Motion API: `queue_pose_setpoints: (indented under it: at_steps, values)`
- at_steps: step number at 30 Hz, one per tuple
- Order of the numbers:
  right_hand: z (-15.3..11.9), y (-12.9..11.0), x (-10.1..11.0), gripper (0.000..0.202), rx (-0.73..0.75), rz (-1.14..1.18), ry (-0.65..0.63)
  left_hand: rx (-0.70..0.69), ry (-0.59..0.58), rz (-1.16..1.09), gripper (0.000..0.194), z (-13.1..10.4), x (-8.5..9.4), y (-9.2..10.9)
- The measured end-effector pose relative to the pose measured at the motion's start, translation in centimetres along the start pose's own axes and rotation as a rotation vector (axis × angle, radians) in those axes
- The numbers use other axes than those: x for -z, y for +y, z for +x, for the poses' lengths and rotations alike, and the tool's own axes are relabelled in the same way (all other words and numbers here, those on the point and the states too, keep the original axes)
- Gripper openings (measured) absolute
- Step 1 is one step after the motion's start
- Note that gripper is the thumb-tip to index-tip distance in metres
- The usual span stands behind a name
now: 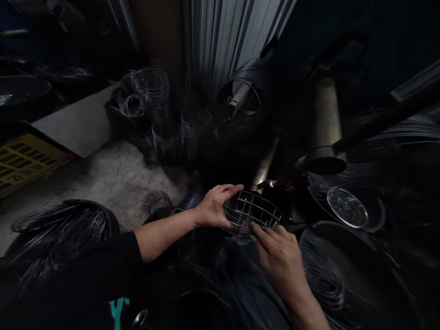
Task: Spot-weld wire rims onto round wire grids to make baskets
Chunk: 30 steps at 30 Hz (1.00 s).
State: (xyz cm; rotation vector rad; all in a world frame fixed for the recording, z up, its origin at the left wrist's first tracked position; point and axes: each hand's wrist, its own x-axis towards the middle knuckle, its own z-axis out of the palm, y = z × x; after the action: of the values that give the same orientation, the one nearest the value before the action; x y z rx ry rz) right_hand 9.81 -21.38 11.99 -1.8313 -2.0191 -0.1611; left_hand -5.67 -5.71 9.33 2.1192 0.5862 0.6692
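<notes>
Between my two hands is a round wire basket point(256, 206) with a grid of thin metal wires, tilted so that I see into it. My left hand point(216, 206) grips its left side, thumb below and fingers over the upper rim. My right hand point(280, 252) is closed at the lower right edge, its fingertips against the wires; anything small between them is hidden. Just beyond the basket is a metal rod point(264, 167), and beside it a copper-coloured tip point(271, 183) on a dark arm.
Stacked wire baskets point(195, 123) stand behind on the left. A tub of metal wires point(68, 233) is at lower left, near a yellow crate point(30, 160). To the right hangs a thick metal cylinder point(326, 119), above a black basin point(357, 256) and a round dish of small pieces point(347, 208).
</notes>
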Motion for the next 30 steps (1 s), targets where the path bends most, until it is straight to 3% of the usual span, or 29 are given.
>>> queue_pose_setpoints:
  at_steps: [8,17,25,30]
  values:
    - [1.6,1.8,0.3,0.018,0.06,0.089,0.139,0.019,0.032,-0.065,0.107,1.7,-0.1,-0.2]
    - [4.2,4.3,0.6,0.017,0.073,0.035,0.168,0.022,0.064,-0.142,0.105,4.7,-0.1,-1.1]
    - [4.7,4.7,0.3,0.016,0.055,0.088,0.182,0.1,0.026,-0.238,0.106,5.2,-0.1,-1.5]
    - [5.4,5.3,0.0,0.016,0.029,0.052,0.213,0.08,0.034,-0.236,0.105,6.1,0.0,-1.7]
